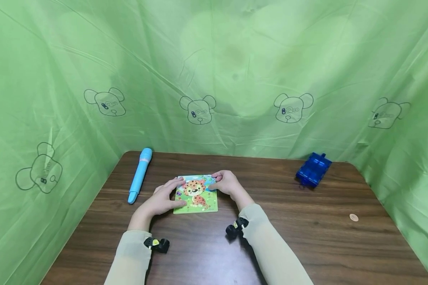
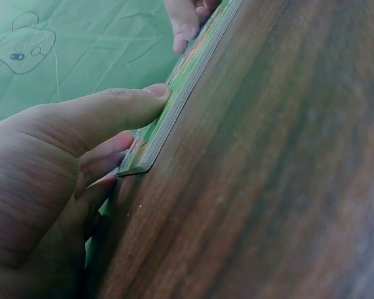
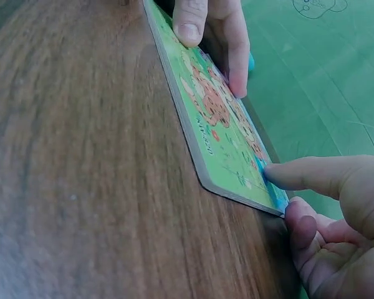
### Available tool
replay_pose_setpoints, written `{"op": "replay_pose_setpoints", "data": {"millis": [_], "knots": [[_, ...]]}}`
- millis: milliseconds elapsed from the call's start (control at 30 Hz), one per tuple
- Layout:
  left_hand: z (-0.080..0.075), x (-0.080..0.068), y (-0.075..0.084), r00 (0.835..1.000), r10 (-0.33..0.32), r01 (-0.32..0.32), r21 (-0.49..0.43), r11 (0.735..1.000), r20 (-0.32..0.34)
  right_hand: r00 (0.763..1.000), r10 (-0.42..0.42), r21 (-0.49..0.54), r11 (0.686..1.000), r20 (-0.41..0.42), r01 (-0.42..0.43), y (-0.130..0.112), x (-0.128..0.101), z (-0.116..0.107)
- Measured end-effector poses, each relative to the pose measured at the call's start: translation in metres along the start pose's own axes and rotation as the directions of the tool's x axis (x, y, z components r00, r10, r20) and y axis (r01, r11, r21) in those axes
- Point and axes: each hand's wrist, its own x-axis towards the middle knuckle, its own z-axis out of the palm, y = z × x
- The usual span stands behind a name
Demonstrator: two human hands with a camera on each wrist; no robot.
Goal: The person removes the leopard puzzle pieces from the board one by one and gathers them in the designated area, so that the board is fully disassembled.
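Observation:
A thin square picture board (image 1: 196, 206) with a cartoon leopard on a green and blue ground lies face up on the table. Two layers show along its edge (image 2: 174, 115) in the left wrist view. My left hand (image 1: 162, 200) is spread at the board's left side, thumb on the face near the lower left and fingertips at the upper left. At the far right corner my right hand (image 1: 228, 184) pinches the board, its thumb on the face and the other fingers curled at the edge. Small dark print shows beside the leopard (image 3: 209, 103) in the right wrist view.
A blue microphone-shaped stick (image 1: 140, 176) lies at the table's far left. A translucent dark blue case (image 1: 313, 170) sits at the far right, with a small pale round disc (image 1: 354, 217) nearer. Green curtains (image 1: 235, 71) surround the wooden table (image 1: 306, 237).

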Motion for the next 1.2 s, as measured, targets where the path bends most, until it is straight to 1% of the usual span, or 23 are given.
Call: {"op": "replay_pose_setpoints", "data": {"millis": [167, 267, 400, 600, 700, 867, 1033, 1100, 1200], "knots": [[0.000, 0.000, 0.000, 1.000, -0.005, 0.005, -0.001, 1.000, 0.005, 1.000, 0.001, 0.042, 0.999, 0.019, -0.002, -0.001, -0.002, -0.002], [0.000, 0.001, 0.000, 1.000, -0.003, 0.003, 0.003, 1.000, 0.006, 0.999, -0.007, 0.089, 0.996, 0.031, 0.004, -0.001, -0.003, -0.004], [0.000, 0.001, 0.000, 1.000, -0.004, 0.004, 0.005, 1.000, 0.005, 0.999, -0.025, 0.115, 0.993, 0.034, 0.020, 0.000, -0.004, -0.006], [0.001, 0.002, 0.004, 1.000, -0.012, 0.012, 0.007, 1.000, 0.010, 0.999, -0.044, 0.091, 0.995, 0.022, 0.042, 0.002, -0.005, -0.003], [0.002, 0.002, 0.008, 1.000, 0.008, -0.009, 0.013, 1.000, 0.018, 0.998, -0.052, 0.081, 0.995, 0.017, 0.051, 0.001, -0.006, -0.002], [0.005, 0.004, 0.013, 0.997, 0.050, -0.051, 0.019, 0.999, 0.053, 0.998, -0.060, 0.065, 0.996, 0.013, 0.059, 0.001, -0.005, 0.000], [0.008, 0.003, 0.012, 0.995, 0.089, -0.090, 0.021, 0.996, 0.048, 0.998, -0.061, 0.045, 0.997, 0.006, 0.061, 0.000, -0.006, 0.001], [0.008, 0.003, 0.013, 0.995, 0.089, -0.090, 0.019, 0.996, 0.048, 0.999, -0.055, 0.043, 0.998, 0.004, 0.054, 0.000, -0.006, 0.001], [0.007, 0.004, 0.014, 0.995, 0.072, -0.073, 0.025, 0.997, 0.064, 0.999, -0.046, 0.039, 0.998, -0.001, 0.046, 0.000, -0.007, 0.001]]}}
